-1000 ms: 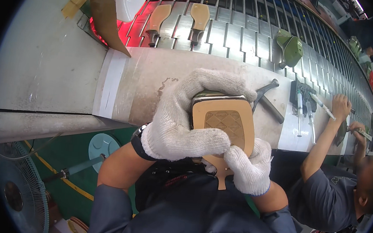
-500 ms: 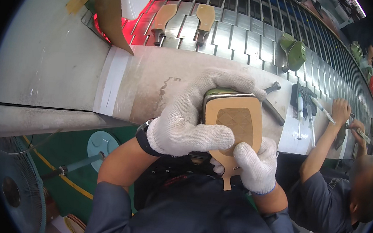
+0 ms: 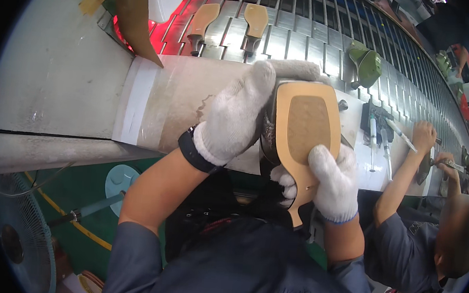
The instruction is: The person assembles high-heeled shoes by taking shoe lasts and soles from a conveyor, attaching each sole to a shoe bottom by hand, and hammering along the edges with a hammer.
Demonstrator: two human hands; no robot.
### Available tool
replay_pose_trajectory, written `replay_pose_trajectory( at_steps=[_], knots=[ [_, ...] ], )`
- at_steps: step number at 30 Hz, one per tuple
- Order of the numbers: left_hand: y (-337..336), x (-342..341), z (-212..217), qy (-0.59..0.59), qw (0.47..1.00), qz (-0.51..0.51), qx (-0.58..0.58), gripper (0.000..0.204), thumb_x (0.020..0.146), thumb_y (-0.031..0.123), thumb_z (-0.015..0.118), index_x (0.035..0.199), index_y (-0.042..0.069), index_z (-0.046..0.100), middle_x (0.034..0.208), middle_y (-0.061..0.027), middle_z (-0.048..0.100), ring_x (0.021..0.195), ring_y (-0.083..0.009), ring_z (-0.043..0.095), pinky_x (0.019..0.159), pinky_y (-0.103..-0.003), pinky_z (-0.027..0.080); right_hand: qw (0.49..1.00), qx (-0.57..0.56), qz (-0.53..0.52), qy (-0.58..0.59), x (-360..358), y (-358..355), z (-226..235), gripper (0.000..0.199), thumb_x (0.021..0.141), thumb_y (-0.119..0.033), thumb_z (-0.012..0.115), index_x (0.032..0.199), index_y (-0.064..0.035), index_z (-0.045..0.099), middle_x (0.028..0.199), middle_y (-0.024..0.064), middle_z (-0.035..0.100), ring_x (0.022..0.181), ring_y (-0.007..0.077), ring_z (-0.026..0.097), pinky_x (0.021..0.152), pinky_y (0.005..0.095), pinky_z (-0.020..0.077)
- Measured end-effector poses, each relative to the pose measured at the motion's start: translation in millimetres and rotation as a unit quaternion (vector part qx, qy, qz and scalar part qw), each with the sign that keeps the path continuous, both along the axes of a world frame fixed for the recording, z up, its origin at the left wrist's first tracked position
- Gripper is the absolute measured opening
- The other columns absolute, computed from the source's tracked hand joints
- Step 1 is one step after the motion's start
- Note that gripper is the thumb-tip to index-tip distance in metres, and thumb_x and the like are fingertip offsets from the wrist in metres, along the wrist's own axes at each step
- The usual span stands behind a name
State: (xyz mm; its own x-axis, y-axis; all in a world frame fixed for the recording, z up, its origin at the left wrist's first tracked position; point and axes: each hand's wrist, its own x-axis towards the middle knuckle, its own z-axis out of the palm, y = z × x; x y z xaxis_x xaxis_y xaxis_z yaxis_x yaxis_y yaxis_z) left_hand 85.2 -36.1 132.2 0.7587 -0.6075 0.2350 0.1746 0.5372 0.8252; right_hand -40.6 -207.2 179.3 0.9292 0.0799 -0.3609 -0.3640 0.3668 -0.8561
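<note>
A shoe [image 3: 268, 132] with its sole upward is in my hands, above the near edge of the workbench. Its tan outsole [image 3: 333, 121] has a darker, textured oval patch on the forepart and narrows toward me. My left hand [image 3: 234, 116], in a white knit glove, cups the left side and toe, its fingers laid along the far end. At the narrow part, my gloved right hand [image 3: 337, 179] grips the shoe, thumb on the outsole and fingertips beneath. Behind the shoe lies a hammer [image 3: 343, 105], mostly hidden.
Beyond the bench [image 3: 182, 109], a slatted conveyor [image 3: 297, 47] carries two tan-soled shoes [image 3: 255, 21] and a green shoe [image 3: 368, 68]. Several syringes [image 3: 372, 141] lie at the right, near a co-worker's hand [image 3: 424, 134]. A fan [image 3: 23, 240] and a blue stool [image 3: 120, 180] stand lower left.
The shoe has moved up and slightly right, turning a little. My left thumb has come off the outsole, and the left hand has shifted along the side. The hammer is more hidden.
</note>
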Motion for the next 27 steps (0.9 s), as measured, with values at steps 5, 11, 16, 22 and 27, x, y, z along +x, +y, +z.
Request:
replay_pose_trajectory(
  at_steps=[5, 11, 16, 22, 27],
  knots=[
    [-6, 9, 3, -0.003, 0.999, 0.02, 0.032, 0.072, 0.12, 0.056, 0.046, 0.157, -0.005, 0.053, 0.149, -0.023, 0.068, 0.137, -0.0271, 0.068, 0.117, -0.042, 0.056, 0.999, 0.01, -0.026, -0.027, 10, -7, -9, 0.04, 0.114, -0.024, 0.066, 0.138, 0.0086, 0.067, 0.105, 0.0188, 0.079, 0.079, 0.0208, 0.079, 0.066, 0.0325, 0.0669],
    [-6, 12, -5, -0.024, 0.999, 0.042, 0.016, 0.065, 0.12, 0.048, 0.051, 0.158, -0.004, 0.053, 0.147, -0.0174, 0.069, 0.134, -0.0229, 0.069, 0.115, -0.039, 0.057, 0.998, -0.023, -0.045, -0.042, 12, -5, -15, 0.039, 0.115, -0.024, 0.065, 0.137, 0.0084, 0.066, 0.106, 0.0183, 0.08, 0.078, 0.0213, 0.08, 0.065, 0.0326, 0.0678],
    [3, 7, -5, -0.035, 0.999, 0.028, 0.021, 0.061, 0.117, 0.035, 0.06, 0.162, -0.004, 0.048, 0.152, -0.0163, 0.065, 0.139, -0.0227, 0.064, 0.118, -0.038, 0.052, 0.998, -0.037, -0.044, -0.04, 14, -5, -9, 0.039, 0.115, -0.025, 0.065, 0.136, 0.0081, 0.066, 0.106, 0.0177, 0.081, 0.077, 0.0198, 0.08, 0.066, 0.0325, 0.0684],
    [13, -8, -12, -0.068, 0.996, 0.022, -0.049, 0.052, 0.113, 0.014, 0.061, 0.161, 0.002, 0.046, 0.154, -0.0177, 0.062, 0.142, -0.0238, 0.061, 0.121, -0.043, 0.049, 0.995, -0.092, -0.014, -0.038, 3, 6, -7, 0.04, 0.117, -0.029, 0.062, 0.131, 0.0072, 0.07, 0.097, 0.0145, 0.082, 0.076, 0.0162, 0.078, 0.067, 0.0297, 0.0653],
    [29, -39, -6, -0.092, 0.991, 0.085, -0.047, 0.037, 0.115, 0.013, 0.058, 0.149, -0.001, 0.053, 0.147, -0.0205, 0.067, 0.134, -0.0247, 0.068, 0.116, -0.042, 0.055, 0.983, -0.171, 0.037, -0.056, -24, 19, -2, 0.042, 0.116, -0.03, 0.056, 0.122, 0.0053, 0.078, 0.09, 0.009, 0.083, 0.07, 0.0106, 0.073, 0.064, 0.0266, 0.0591]
  ],
)
